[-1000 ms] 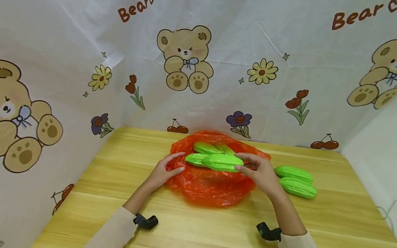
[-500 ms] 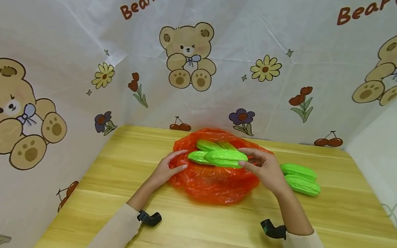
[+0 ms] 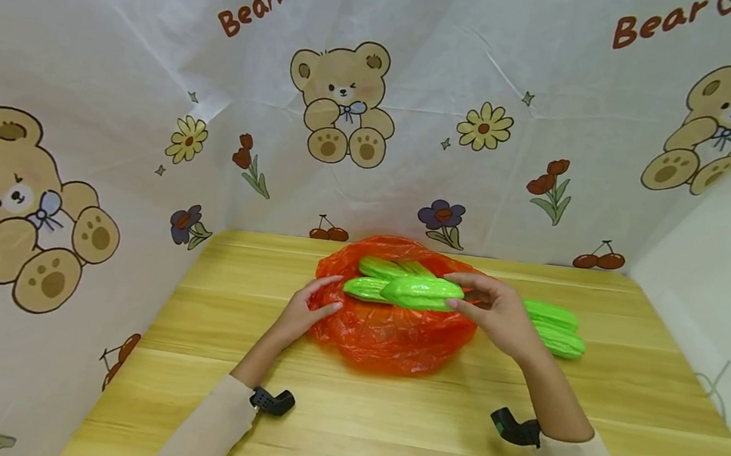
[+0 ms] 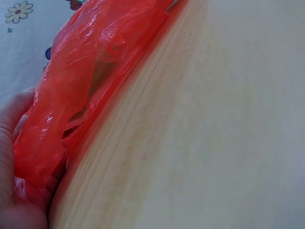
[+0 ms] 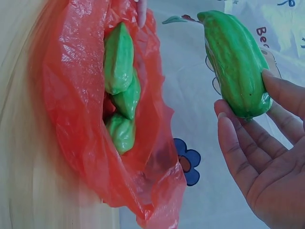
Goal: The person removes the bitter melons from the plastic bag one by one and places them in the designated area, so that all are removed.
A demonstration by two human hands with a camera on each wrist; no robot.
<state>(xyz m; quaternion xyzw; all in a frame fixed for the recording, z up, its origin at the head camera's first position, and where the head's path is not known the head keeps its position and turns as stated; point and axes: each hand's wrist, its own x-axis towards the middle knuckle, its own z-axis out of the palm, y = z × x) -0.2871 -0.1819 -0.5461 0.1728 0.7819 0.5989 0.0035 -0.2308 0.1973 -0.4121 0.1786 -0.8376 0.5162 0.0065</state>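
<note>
A crumpled red plastic bag [image 3: 392, 342] lies on the table with its mouth open. Several green bitter melons [image 5: 119, 59] are inside it. My left hand [image 3: 296, 312] is at the bag's left side, and in the left wrist view the bag's red film [image 4: 43, 143] passes between thumb and fingers. Above the bag, my right hand [image 3: 501, 317] holds another bitter melon [image 3: 422, 293] by its right end, between thumb and fingertips. The right wrist view shows this held melon [image 5: 236, 67] apart from those in the bag.
Two more bitter melons [image 3: 558, 329] lie side by side on the wooden table [image 3: 394, 437], right of the bag and partly behind my right hand. A cloth [image 3: 409, 150] printed with bears hangs behind the table. A thin cord [image 3: 715, 389] shows at the right edge.
My right hand has shifted slightly to the right with the held bitter melon, covering more of the pair on the table. The left hand stays at the bag.
</note>
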